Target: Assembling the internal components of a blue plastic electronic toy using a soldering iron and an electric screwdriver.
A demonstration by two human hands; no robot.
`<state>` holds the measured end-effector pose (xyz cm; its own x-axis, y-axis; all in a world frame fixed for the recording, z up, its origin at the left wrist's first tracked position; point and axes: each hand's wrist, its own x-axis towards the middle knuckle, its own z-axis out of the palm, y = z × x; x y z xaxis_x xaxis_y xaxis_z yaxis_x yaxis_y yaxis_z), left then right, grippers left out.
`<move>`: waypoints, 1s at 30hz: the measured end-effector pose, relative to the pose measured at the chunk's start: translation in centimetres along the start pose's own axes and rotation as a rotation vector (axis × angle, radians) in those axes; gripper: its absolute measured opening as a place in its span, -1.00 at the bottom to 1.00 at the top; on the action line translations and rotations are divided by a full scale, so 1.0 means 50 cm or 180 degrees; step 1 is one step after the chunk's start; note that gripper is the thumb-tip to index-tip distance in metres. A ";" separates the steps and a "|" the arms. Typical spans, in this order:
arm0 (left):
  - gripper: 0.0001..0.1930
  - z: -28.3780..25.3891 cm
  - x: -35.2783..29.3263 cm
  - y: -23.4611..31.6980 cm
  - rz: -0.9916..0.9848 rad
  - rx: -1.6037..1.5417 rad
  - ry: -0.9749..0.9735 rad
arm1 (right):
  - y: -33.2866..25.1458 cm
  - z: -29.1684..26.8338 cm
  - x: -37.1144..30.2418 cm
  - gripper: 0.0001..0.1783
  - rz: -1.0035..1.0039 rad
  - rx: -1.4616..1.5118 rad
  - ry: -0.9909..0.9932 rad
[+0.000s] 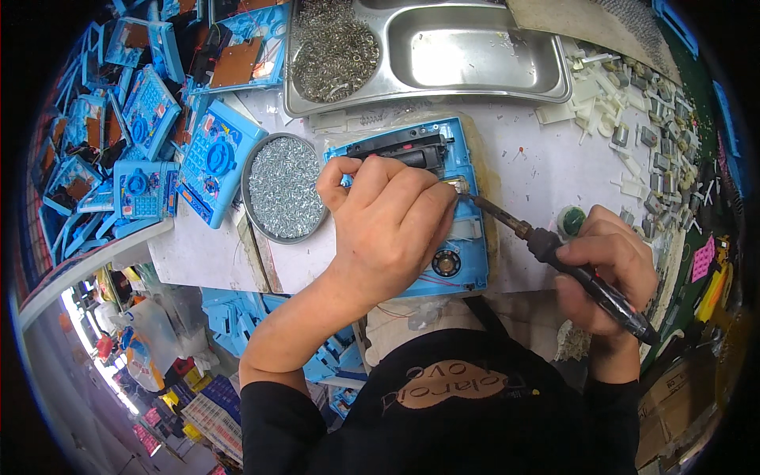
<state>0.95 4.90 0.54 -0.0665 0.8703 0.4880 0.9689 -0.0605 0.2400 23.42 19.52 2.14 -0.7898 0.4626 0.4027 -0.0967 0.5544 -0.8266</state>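
An open blue plastic housing (473, 273) lies on the table in front of me, its inside facing up. It holds a black elongated part (412, 152), a small round speaker (446, 263) and thin red wires. My left hand (388, 226) rests over the housing with its fingers bent and pressed together; what they pinch, if anything, is hidden under them. My right hand (606, 273) is closed round the dark handle of a soldering iron (546, 244). The iron's tip reaches the housing just right of my left fingers, at a small part partly covered by them.
Left of the housing stands a round bowl of small screws (286, 186). Beyond is a metal tray (558, 83) with small metal parts (336, 55). Blue toy housings (218, 158) pile up at left; white plastic parts and small motors (649, 136) lie at right, near a small green-topped container (571, 220).
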 end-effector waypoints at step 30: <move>-0.58 -0.014 -0.004 0.000 0.0026 -0.0094 -0.0075 | -0.003 -0.009 -0.005 -0.76 0.0018 -0.0006 0.0118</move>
<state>0.78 4.41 1.02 -0.0528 0.8809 0.4704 0.9619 -0.0817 0.2610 23.88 19.62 2.34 -0.7674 0.4909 0.4124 -0.0912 0.5530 -0.8282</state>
